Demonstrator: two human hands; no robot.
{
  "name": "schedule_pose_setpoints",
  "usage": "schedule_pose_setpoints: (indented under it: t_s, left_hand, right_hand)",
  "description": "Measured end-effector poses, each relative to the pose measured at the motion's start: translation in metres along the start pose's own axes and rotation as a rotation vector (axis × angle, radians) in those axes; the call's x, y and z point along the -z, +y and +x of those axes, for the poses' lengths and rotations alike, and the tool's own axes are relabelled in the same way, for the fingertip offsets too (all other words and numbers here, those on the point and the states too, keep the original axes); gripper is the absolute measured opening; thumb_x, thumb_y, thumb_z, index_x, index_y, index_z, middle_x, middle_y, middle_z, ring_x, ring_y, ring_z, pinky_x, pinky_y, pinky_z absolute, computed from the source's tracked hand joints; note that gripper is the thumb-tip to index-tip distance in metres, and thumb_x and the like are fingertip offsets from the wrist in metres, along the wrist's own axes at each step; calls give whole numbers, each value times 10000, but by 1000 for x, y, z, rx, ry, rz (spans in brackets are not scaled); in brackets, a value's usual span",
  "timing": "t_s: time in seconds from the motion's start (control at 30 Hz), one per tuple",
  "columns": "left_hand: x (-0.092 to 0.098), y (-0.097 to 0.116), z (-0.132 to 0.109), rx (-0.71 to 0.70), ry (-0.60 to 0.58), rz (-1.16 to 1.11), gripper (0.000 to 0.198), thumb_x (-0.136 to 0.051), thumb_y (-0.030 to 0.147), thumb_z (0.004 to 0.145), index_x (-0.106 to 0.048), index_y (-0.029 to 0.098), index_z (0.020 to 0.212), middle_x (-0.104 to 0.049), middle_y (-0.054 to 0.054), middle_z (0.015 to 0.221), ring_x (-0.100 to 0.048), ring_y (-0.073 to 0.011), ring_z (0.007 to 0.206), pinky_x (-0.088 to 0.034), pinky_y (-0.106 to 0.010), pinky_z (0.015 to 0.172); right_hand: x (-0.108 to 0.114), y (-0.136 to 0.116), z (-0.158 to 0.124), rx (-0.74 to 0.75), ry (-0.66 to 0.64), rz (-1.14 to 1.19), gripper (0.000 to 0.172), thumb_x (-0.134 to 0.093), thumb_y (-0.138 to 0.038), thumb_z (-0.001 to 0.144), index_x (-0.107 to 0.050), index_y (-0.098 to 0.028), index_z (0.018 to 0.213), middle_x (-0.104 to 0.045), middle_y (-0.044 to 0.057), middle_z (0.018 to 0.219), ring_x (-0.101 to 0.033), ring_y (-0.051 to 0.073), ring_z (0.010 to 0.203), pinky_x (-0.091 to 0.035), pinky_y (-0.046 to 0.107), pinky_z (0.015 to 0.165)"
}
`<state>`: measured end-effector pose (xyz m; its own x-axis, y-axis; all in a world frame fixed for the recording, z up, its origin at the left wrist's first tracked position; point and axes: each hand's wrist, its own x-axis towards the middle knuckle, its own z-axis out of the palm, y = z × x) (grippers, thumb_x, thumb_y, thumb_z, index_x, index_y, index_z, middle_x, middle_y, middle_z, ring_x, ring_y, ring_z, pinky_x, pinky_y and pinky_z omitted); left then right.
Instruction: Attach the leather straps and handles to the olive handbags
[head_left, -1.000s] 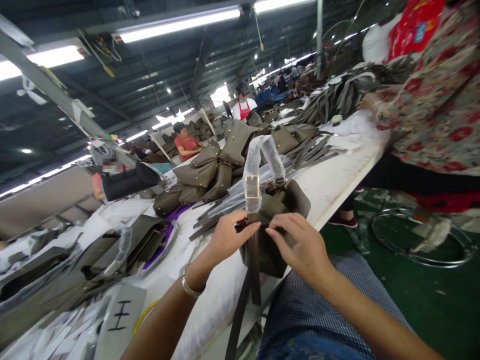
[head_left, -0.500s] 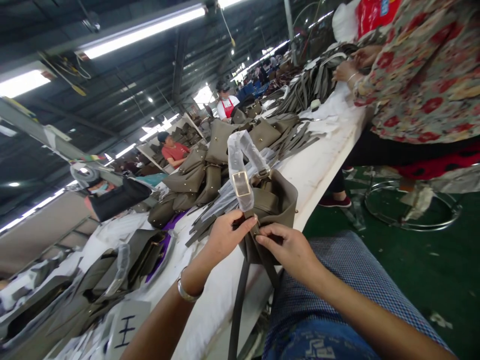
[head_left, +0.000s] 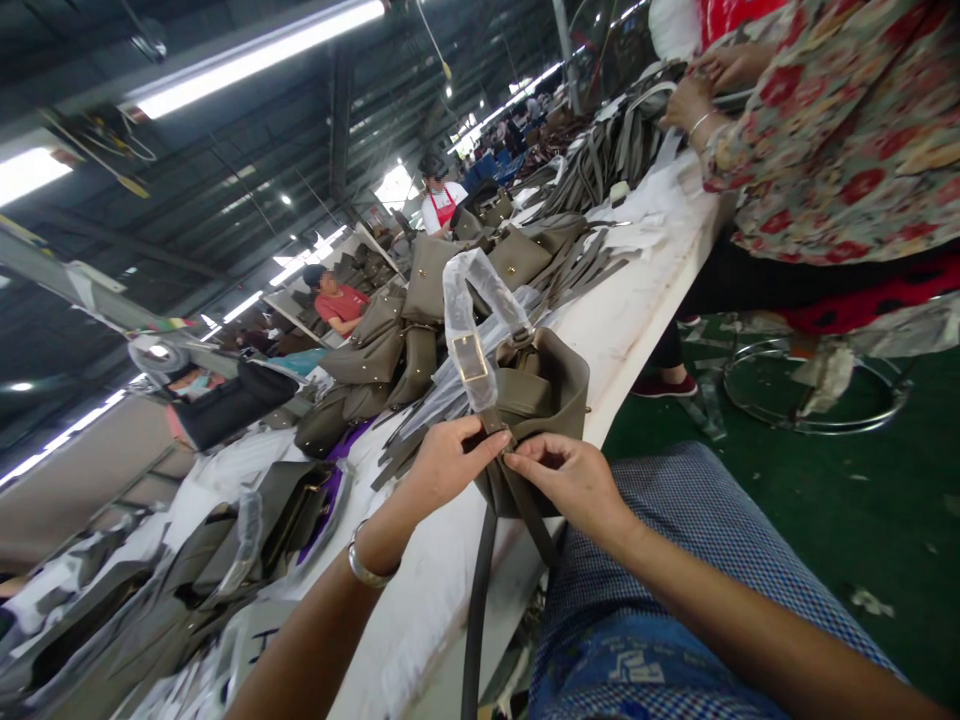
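An olive-grey handbag [head_left: 566,385] stands at the near edge of the white table, in front of my lap. Its handle [head_left: 459,290] arches up, wrapped in clear plastic, with a gold buckle [head_left: 469,357] on it. My left hand [head_left: 450,462] is closed on the bag's strap [head_left: 491,420] just below the wrapped part. Thumb and forefinger of my right hand [head_left: 566,478] pinch the same strap beside the left thumb. The small spot between the fingertips is mostly hidden. A long strap end [head_left: 477,610] hangs down past the table edge.
Several similar bags [head_left: 375,355] are piled beyond, with loose straps [head_left: 592,180] farther back. More bags [head_left: 202,560] lie at left. On the right a co-worker in a floral sleeve [head_left: 817,130] handles straps, near a metal stool ring [head_left: 817,425]. Other people work behind.
My view has shifted slightly. Both hands stay at the same strap, and my right fingertips have moved a little closer to my left thumb.
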<state>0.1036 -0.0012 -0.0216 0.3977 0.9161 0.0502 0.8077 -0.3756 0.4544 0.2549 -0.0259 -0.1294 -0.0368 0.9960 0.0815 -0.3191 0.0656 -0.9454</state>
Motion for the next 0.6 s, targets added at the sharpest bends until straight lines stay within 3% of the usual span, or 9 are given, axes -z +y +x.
schedule_pose_setpoints:
  t_s: [0.4,0.5,0.6]
  left_hand:
    - [-5,-6,-13,2,70,26,253,-644,351,860,-729,162,1005,-757,-58,965,-678,-219,873,-530,-316,788]
    - [4,-16,-19,28,141,-4,297,-655,384,851,-732,162,1033,-759,-80,1019,-686,-251,940,-531,-368,865]
    - [25,-31,-26,124,256,-126,368,-673,415,831,-717,159,1092,-747,-86,1089,-685,-270,1002,-529,-393,916]
  right_hand:
    - [3,-1,-1,126,-115,-136,227,-642,-373,855,-645,-172,751,-648,0,706,-593,133,646,-455,224,584]
    - [16,-8,5,187,-172,-200,262,-615,-381,884,-645,-177,722,-652,-2,680,-601,134,641,-458,229,599]
    - [42,-7,19,245,-55,-284,307,-547,-410,933,-654,-184,755,-663,0,675,-615,134,604,-480,235,602]
